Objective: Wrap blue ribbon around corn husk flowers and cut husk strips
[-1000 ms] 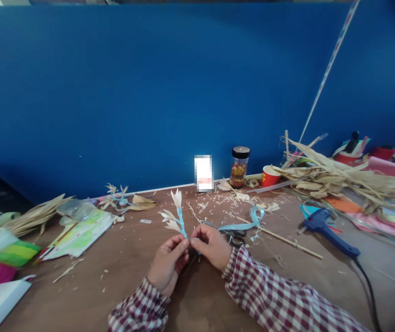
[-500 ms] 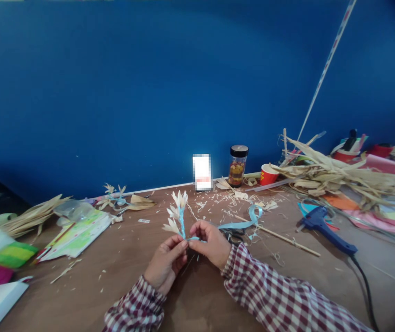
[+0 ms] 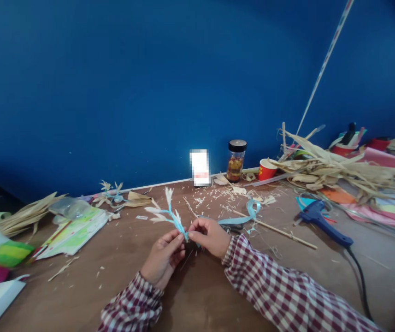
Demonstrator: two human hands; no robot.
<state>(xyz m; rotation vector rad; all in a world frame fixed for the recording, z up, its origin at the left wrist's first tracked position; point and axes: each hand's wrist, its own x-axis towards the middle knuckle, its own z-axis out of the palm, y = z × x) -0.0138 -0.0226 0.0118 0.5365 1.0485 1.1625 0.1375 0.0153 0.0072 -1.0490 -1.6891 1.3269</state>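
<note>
Both hands meet over the brown table [image 3: 197, 295], low in the middle of the view. My left hand [image 3: 164, 259] and my right hand [image 3: 208, 237] each pinch the lower end of a small husk flower sprig [image 3: 168, 213]. Its stem is wrapped in light blue ribbon, and pale pointed petals fan out at its top. The sprig leans up and to the left. A loose length of the blue ribbon [image 3: 242, 216] trails right from my right hand across the table. Both sleeves are red and white check.
A blue glue gun [image 3: 321, 223] with a black cord lies to the right, next to a thin wooden stick [image 3: 280, 230]. Dry corn husks [image 3: 335, 170] pile up at the back right, by a red cup [image 3: 265, 169] and a jar [image 3: 236, 160]. Papers and husks lie at left.
The sprig has tipped from nearly upright to leaning left. Both hands stay pinched on its base and have shifted slightly as the view rose.
</note>
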